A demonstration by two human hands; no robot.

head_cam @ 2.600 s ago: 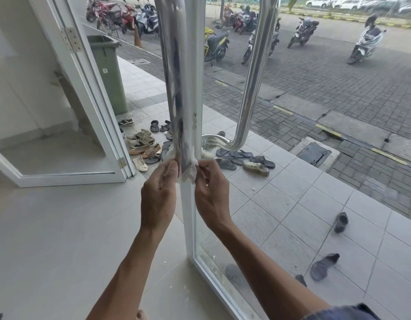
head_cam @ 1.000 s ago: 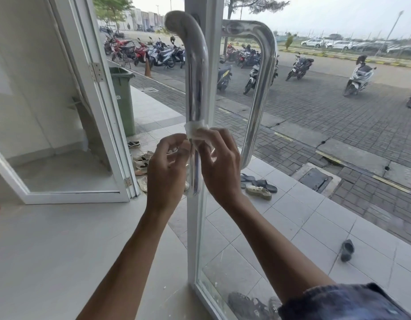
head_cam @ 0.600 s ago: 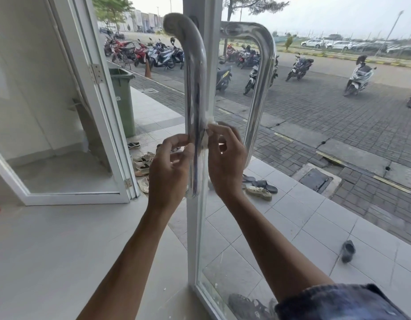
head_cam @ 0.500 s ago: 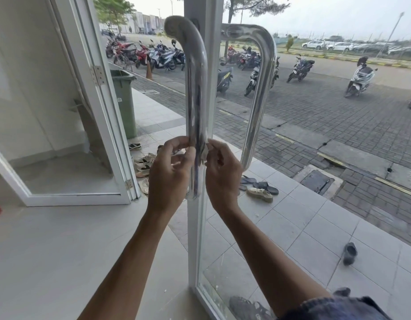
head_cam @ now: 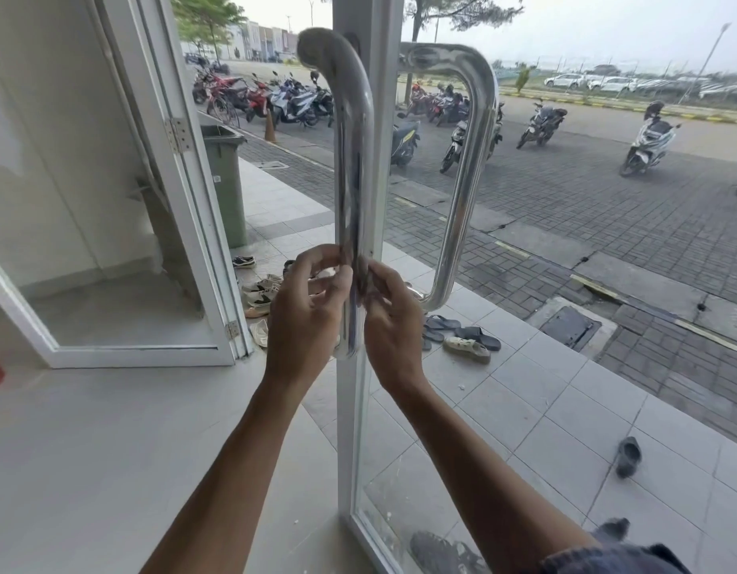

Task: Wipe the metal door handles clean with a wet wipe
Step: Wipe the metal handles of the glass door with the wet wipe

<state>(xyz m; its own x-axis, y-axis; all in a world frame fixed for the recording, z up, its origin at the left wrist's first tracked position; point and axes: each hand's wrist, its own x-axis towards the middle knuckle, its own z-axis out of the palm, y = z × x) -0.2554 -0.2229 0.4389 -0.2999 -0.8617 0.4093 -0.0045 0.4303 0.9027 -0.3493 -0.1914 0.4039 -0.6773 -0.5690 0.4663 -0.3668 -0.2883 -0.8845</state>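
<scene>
The near metal door handle [head_cam: 354, 159] is a polished tube running down the white door frame, curved at the top. A second metal handle [head_cam: 470, 159] sits on the outer side of the glass. My left hand [head_cam: 304, 316] and my right hand [head_cam: 393, 325] pinch at the near handle's lower part, one on each side of the tube. The wet wipe [head_cam: 328, 273] passes behind the handle; only a small white bit shows between my left fingers. Each hand holds one end of it.
The glass door's white frame [head_cam: 379, 97] stands straight ahead. Another white door [head_cam: 184, 200] is swung open at the left, with a green bin [head_cam: 226, 180] behind it. Shoes [head_cam: 263, 292] and sandals [head_cam: 466, 341] lie on the tiled porch. Motorbikes [head_cam: 292, 101] are parked beyond.
Both hands have slid down the near handle with the wipe, from about mid height to its lower part. The wipe, seen over the front a second ago, now sits behind the tube.
</scene>
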